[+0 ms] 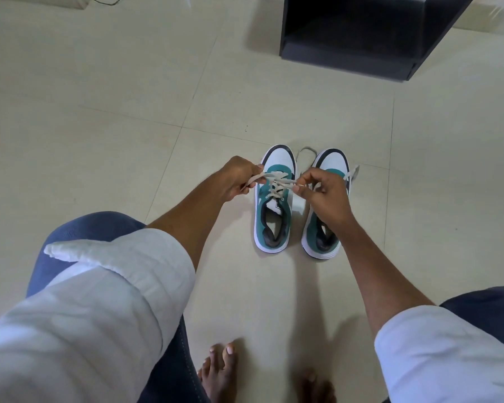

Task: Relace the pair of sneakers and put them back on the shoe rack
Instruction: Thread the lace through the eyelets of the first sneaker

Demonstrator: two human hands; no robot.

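The left hand (pixel 237 178) has its fingers (pixel 249 186) closed around one end of the pale lace (pixel 277 181), drawn out to the left side of the left sneaker (pixel 274 199). That teal and white shoe stands on the tiled floor (pixel 99 126), directly between the two sets of fingers, toe pointing away from the person. The right hand (pixel 322 191) pinches the other lace end between thumb and fingertips, just above the gap between the shoes. Under and beyond those fingers stands the right sneaker (pixel 328 170), its loose lace (pixel 306 151) trailing past the toe. Far beyond the fingers sits the dark shoe rack (pixel 361 33).
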